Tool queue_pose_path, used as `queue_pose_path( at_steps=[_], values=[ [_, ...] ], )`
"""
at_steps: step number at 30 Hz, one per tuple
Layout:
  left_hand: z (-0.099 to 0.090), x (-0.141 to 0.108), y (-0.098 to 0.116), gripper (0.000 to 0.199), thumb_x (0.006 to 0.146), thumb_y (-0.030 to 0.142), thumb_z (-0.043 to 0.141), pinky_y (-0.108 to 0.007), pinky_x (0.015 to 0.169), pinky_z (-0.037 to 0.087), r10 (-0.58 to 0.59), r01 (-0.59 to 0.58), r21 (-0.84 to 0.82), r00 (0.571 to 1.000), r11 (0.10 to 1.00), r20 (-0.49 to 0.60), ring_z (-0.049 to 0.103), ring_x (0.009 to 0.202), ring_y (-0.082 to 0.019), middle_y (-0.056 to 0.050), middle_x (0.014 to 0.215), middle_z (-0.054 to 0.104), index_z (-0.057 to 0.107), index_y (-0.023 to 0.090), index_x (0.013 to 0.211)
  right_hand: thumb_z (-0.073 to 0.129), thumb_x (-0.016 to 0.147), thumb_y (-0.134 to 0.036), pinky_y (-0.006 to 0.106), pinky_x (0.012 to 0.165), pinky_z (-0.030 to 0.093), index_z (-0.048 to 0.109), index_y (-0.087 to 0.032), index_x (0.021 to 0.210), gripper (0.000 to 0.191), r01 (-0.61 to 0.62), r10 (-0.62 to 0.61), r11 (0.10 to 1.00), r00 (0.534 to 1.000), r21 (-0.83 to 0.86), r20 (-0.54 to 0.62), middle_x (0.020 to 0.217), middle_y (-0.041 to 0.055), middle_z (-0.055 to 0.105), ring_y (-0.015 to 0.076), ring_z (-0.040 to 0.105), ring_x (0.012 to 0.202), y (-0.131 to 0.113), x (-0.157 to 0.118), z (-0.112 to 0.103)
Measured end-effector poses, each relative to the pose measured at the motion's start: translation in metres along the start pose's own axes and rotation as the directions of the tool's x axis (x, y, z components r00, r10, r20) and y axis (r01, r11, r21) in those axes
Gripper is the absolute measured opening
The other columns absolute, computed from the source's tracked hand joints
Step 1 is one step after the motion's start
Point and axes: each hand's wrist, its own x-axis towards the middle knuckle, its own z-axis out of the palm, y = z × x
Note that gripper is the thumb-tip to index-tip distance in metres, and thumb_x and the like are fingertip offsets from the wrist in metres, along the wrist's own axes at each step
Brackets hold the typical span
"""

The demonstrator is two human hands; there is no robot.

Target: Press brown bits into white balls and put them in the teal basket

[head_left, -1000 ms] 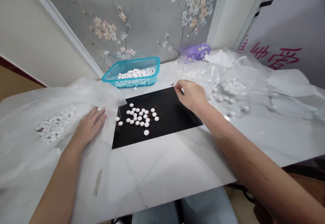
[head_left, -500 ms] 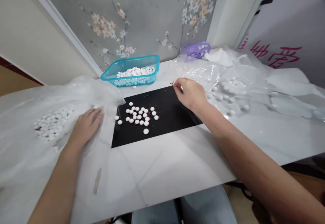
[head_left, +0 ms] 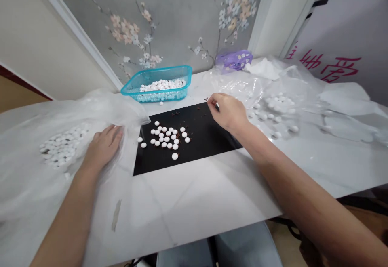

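My left hand [head_left: 104,145] lies on the edge of a clear plastic bag [head_left: 100,107] that holds many white round pieces [head_left: 62,146], its fingers close together. My right hand [head_left: 226,111] is at the back right edge of a black sheet [head_left: 206,137], thumb and forefinger pinched beside small dark brown bits [head_left: 206,99]; anything between the fingertips is too small to make out. Several white round pieces [head_left: 167,139] lie on the sheet's left half with brown crumbs among them. Two more sit near its left edge.
Behind the sheet, against the wall, stands a blue basket [head_left: 156,96] of white pieces. At the right, clear plastic [head_left: 239,85] spreads over the white table [head_left: 194,194] near more white pieces [head_left: 280,102]. A purple packet [head_left: 235,60] lies at the back.
The fingers of my left hand have shifted slightly on the bag. My right hand keeps its pinch at the same spot.
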Motion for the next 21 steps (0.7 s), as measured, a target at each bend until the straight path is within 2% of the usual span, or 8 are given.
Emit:
queue_pose_path(
  at_steps=[3,6,8,13,15,18,21],
  values=[
    [-0.006,-0.006,0.004,0.047,0.087,0.039,0.035,-0.039,0.097,0.035,-0.047,0.047,-0.009,0.997,0.999,-0.056,0.051,0.108,-0.027,-0.015,0.120,0.053,0.054,0.012,0.119,0.043,0.084,-0.019,0.028,0.061,0.032,0.062,-0.021,0.092,0.021,-0.006,0.006,1.000,1.000,0.004,-0.006,0.096,0.0025,0.066,0.0195,0.058,0.083,0.000,0.000,0.000],
    [-0.011,-0.009,0.005,0.042,0.086,0.037,0.037,-0.033,0.090,0.041,-0.078,0.076,-0.019,0.991,0.997,-0.108,0.056,0.094,-0.023,-0.013,0.109,0.054,0.056,0.012,0.114,0.043,0.085,-0.021,0.028,0.062,0.032,0.062,-0.021,0.094,0.021,-0.017,0.018,1.000,1.000,0.007,-0.005,0.094,0.0020,0.067,0.0190,0.059,0.080,-0.001,0.001,-0.001],
    [-0.011,-0.009,0.005,0.040,0.086,0.035,0.036,-0.033,0.089,0.041,-0.082,0.081,-0.018,0.990,0.997,-0.117,0.056,0.092,-0.023,-0.012,0.108,0.054,0.056,0.013,0.112,0.043,0.086,-0.022,0.028,0.062,0.032,0.062,-0.021,0.095,0.021,-0.023,0.023,1.000,1.000,0.006,-0.003,0.094,0.0019,0.067,0.0182,0.059,0.077,-0.002,0.001,-0.002],
    [-0.010,-0.008,0.005,0.039,0.085,0.034,0.038,-0.038,0.085,0.042,-0.107,0.108,0.007,0.993,0.994,-0.057,0.055,0.091,-0.027,-0.011,0.097,0.058,0.054,0.014,0.115,0.043,0.086,-0.023,0.027,0.060,0.031,0.062,-0.022,0.094,0.021,-0.011,0.011,1.000,1.000,-0.007,-0.004,0.092,0.0018,0.067,0.0180,0.059,0.075,-0.004,0.001,-0.002],
    [-0.012,-0.010,0.006,0.037,0.086,0.037,0.038,-0.036,0.080,0.043,-0.133,0.133,0.005,0.988,0.991,-0.073,0.056,0.090,-0.026,-0.009,0.096,0.060,0.056,0.017,0.110,0.043,0.086,-0.023,0.027,0.060,0.031,0.062,-0.022,0.094,0.020,-0.006,0.006,1.000,1.000,-0.004,-0.010,0.091,0.0019,0.067,0.0177,0.058,0.073,-0.005,0.000,-0.002],
    [-0.016,-0.012,0.008,0.034,0.086,0.038,0.040,-0.034,0.080,0.044,-0.139,0.133,-0.045,0.973,0.990,-0.181,0.057,0.087,-0.023,-0.007,0.098,0.060,0.058,0.017,0.105,0.042,0.087,-0.023,0.027,0.062,0.032,0.062,-0.022,0.094,0.021,0.009,-0.009,1.000,1.000,0.011,-0.022,0.090,0.0019,0.067,0.0170,0.058,0.071,-0.005,0.000,-0.003],
    [-0.019,-0.015,0.021,0.038,0.084,0.038,0.046,-0.033,0.082,0.046,-0.111,0.053,-0.171,0.931,0.984,-0.347,0.058,0.088,-0.021,-0.007,0.096,0.062,0.057,0.014,0.112,0.041,0.089,-0.024,0.026,0.065,0.034,0.061,-0.021,0.097,0.022,0.031,-0.029,0.999,0.999,0.043,-0.029,0.090,0.0025,0.067,0.0173,0.058,0.073,-0.005,0.000,-0.004]
  ],
)
